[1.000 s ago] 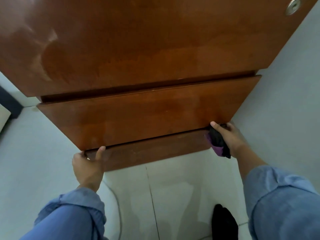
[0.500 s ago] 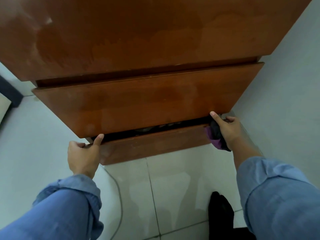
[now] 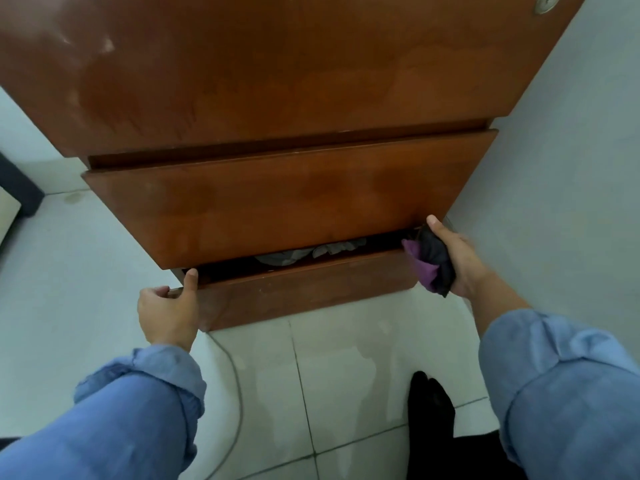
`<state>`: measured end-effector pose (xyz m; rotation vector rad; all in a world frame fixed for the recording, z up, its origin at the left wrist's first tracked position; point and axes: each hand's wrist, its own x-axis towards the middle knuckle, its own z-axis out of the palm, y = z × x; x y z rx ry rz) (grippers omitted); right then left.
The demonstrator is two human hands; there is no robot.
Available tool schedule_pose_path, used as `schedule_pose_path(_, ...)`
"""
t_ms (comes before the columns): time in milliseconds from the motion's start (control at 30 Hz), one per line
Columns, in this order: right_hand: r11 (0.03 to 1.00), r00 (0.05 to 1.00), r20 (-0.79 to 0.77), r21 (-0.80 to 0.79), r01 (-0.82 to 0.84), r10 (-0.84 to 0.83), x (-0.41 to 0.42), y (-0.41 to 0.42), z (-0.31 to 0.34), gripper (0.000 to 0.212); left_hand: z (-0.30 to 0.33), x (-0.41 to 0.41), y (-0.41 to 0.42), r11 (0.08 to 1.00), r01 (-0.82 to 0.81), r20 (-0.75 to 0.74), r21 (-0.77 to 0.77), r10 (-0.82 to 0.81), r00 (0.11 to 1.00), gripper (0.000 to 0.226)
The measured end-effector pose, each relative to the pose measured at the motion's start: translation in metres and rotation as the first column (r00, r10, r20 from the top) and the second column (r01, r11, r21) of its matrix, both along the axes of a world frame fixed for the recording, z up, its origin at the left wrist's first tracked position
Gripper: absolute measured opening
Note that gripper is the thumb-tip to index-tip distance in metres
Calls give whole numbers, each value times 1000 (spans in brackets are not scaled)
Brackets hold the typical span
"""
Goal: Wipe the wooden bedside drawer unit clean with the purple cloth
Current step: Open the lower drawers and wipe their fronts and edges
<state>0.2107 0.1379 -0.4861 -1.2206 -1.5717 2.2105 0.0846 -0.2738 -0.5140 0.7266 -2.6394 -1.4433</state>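
Note:
The wooden bedside drawer unit (image 3: 277, 81) fills the upper view, seen from above. Its bottom drawer (image 3: 304, 289) stands pulled out a little, showing grey fabric (image 3: 311, 252) inside. My left hand (image 3: 169, 311) grips the bottom drawer's left top corner, thumb over the edge. My right hand (image 3: 457, 258) is at the drawer's right end, closed around the bunched purple cloth (image 3: 427, 266), which looks dark on one side. The thumb touches the underside of the middle drawer (image 3: 284, 199).
White tiled floor (image 3: 346, 375) lies below the unit. A thin cable (image 3: 235, 393) runs across the tiles from the unit's left foot. My dark-socked foot (image 3: 429, 410) is at lower right. A pale wall (image 3: 571, 168) stands right; a dark furniture edge (image 3: 17, 188) is at far left.
The bottom drawer has slid out toward me, widening the gap and revealing grey fabric inside. Both hands moved with its corners.

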Motion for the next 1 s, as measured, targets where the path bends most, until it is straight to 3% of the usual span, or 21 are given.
schedule_pose_path(100,962,990,-61,-234,-140,130,17,-21,22,79,5,9,7,1000,9,-3,14,-9,1000,64)
schedule_pose_path(200,947,985,-172,-311,-85,32,27,-29,26,39,16,27,25,964,114,-80,-240,-137,987,60)
schedule_pose_path(300,960,987,-154,-282,-5,-40,26,-43,30,20,24,40,46,720,346,-103,-602,-500,860,54)
schedule_pose_path(400,961,992,-4,-246,124,-129,20,-43,32,16,36,49,71,446,572,25,-689,-773,634,57)
schedule_pose_path(500,967,988,78,-205,148,-134,11,-34,32,23,46,55,94,291,660,123,-692,-854,505,62)
schedule_pose_path(567,978,985,30,-116,172,-170,0,-28,34,12,45,56,103,182,744,278,-644,-850,448,67)
schedule_pose_path(600,967,967,2,4,253,-253,-8,-23,31,3,43,57,104,138,779,351,-612,-835,424,69)
schedule_pose_path(667,894,948,-6,330,303,-319,-23,-16,23,27,37,60,104,91,811,434,-578,-808,400,75)
schedule_pose_path(733,795,966,90,589,146,-244,-33,-15,3,39,33,63,101,70,808,450,-584,-800,395,81)
schedule_pose_path(900,546,927,373,787,-287,-51,-26,-47,-21,36,33,62,100,52,801,457,-596,-798,392,85)
schedule_pose_path(1000,497,904,427,786,-368,-6,-22,-45,-19,46,32,63,100,55,799,453,-599,-799,395,86)
